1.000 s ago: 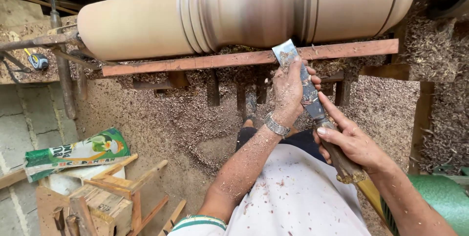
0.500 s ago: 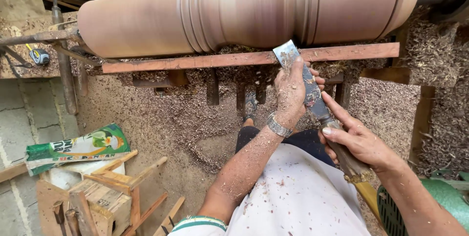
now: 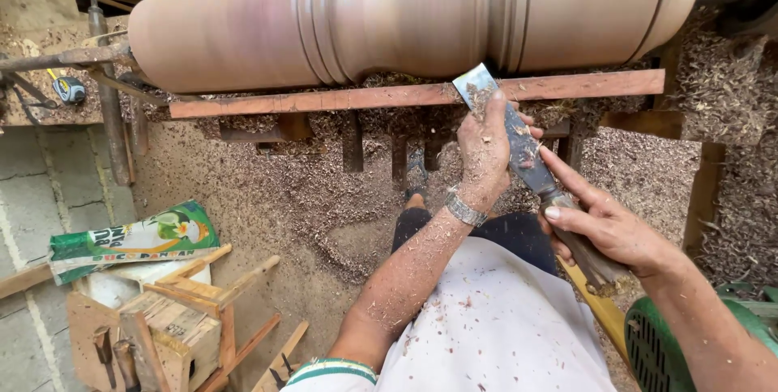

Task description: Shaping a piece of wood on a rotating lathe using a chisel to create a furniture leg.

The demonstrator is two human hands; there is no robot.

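The left hand, dusted with wood shavings and wearing a metal wristband, is closed around the upper blade of a broad flat chisel, fingers wrapped over the steel just below its cutting edge. The right hand grips the chisel's dark wooden handle lower down, with the forefinger stretched up along the ferrule toward the blade. The chisel slants up and to the left, and its wide tip rests on a long reddish tool rest bar, just below a large turned wooden column mounted lengthwise on a lathe. The column is pale brown and smooth, with bands of fine grooves left and right of the chisel tip; the tip looks to be just short of the wood, though the angle makes contact hard to judge. Under the tool rest bar, the floor is thick with sawdust and shavings. Below the chisel, the person's white shirt carries scattered chips. Far left of the chisel, a green printed bag lies on a wooden crate, and a small tape measure sits near the column's left end. A green ribbed motor housing shows below the right hand.
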